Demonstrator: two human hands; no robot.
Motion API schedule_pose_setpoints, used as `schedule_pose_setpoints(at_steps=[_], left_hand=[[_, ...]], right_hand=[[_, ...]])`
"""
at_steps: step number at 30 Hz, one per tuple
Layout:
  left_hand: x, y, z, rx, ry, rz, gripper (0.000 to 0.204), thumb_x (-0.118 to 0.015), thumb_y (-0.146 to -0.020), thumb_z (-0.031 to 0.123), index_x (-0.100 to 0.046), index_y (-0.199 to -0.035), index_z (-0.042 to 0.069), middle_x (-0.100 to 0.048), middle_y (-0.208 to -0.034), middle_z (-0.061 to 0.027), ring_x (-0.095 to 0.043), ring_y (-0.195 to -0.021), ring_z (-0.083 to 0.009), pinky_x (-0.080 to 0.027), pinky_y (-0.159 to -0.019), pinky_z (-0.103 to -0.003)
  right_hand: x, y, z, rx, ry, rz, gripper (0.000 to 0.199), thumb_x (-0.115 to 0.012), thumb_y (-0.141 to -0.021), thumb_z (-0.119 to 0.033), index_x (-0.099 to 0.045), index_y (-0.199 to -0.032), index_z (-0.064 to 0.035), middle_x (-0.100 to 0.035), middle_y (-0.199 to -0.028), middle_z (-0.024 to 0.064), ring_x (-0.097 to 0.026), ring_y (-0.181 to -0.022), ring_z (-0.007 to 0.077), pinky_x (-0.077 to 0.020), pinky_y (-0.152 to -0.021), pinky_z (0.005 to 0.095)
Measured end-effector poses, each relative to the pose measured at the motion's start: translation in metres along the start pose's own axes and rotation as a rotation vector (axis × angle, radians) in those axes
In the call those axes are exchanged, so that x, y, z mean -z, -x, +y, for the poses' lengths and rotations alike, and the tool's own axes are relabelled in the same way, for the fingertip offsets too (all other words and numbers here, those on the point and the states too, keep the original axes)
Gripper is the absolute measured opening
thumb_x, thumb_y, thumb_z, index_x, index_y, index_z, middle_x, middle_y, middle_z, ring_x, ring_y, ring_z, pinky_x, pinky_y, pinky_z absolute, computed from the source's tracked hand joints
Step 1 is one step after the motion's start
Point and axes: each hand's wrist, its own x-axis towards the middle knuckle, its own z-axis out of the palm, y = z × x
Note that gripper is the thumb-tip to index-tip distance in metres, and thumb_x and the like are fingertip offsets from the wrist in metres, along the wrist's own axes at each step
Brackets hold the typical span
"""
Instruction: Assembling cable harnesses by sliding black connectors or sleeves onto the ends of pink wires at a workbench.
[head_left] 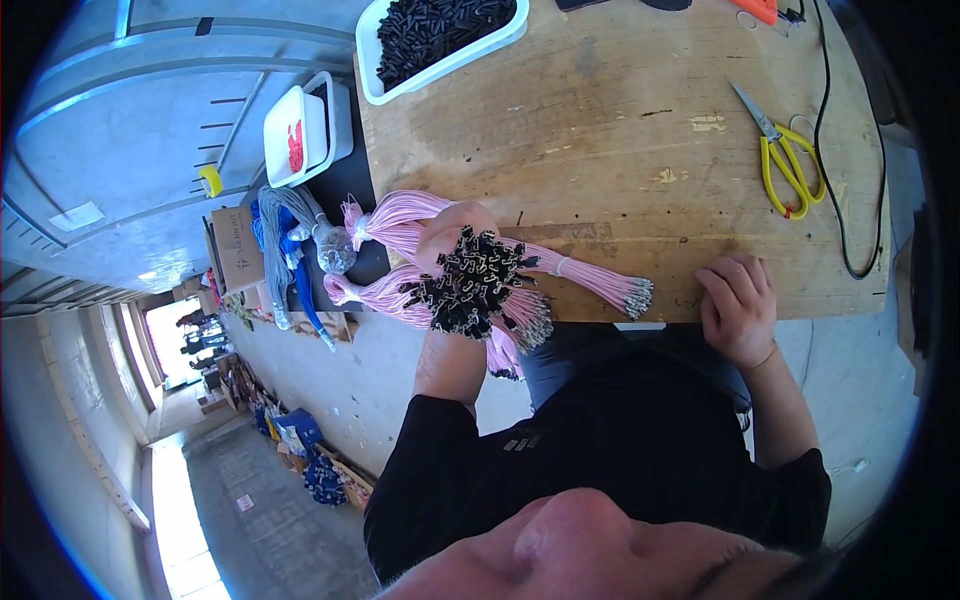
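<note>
My left hand (462,218) is closed around a bundle of thin pink wires (398,296) by the table's front edge. Black sleeves with small metal hook-like ends (470,280) fan out from the bundle and hide most of my fingers. Another pink wire bundle (590,280), tied with a pale band, lies under and beside that hand, its silvery tips pointing right. A further tied part of pink wires (385,222) rests at the left. On the table's front edge sits my right hand (738,308), fingers curled in, with nothing visible in it.
Yellow-handled scissors (785,165) lie on the wooden table (620,120) at the right, beside a black cable (825,130). A white tub of black sleeves (372,60) stands far left. Past the left edge are a white tub with red pieces (315,135) and grey wire bundles (275,240).
</note>
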Motion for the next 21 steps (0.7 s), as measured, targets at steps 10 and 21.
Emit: schedule_pose_setpoints(at_steps=[10, 21], left_hand=[[-0.019, -0.013, 0.015, 0.168, 0.024, 0.095, 0.032, -0.062, -0.084, 0.028, -0.062, -0.075, -0.002, -0.058, -0.070, -0.0125, -0.056, -0.059, -0.0278, -0.042, -0.050, -0.038], [-0.026, -0.006, -0.008, 0.092, 0.140, 0.432, 0.021, -0.062, -0.086, 0.016, -0.056, -0.067, 0.010, -0.054, -0.065, 0.0013, -0.054, -0.055, -0.0139, -0.042, -0.048, -0.035]], right_hand=[[0.002, 0.002, 0.004, -0.007, 0.003, 0.004, 0.034, -0.068, -0.064, -0.001, -0.068, -0.098, -0.0043, -0.063, -0.101, 0.0099, -0.062, -0.095, 0.0305, -0.0500, -0.079, 0.0420], [0.000, 0.001, 0.003, 0.005, -0.006, 0.001, 0.034, -0.068, -0.064, -0.002, -0.068, -0.098, -0.0044, -0.063, -0.100, 0.0096, -0.061, -0.094, 0.0302, -0.0499, -0.078, 0.0420]])
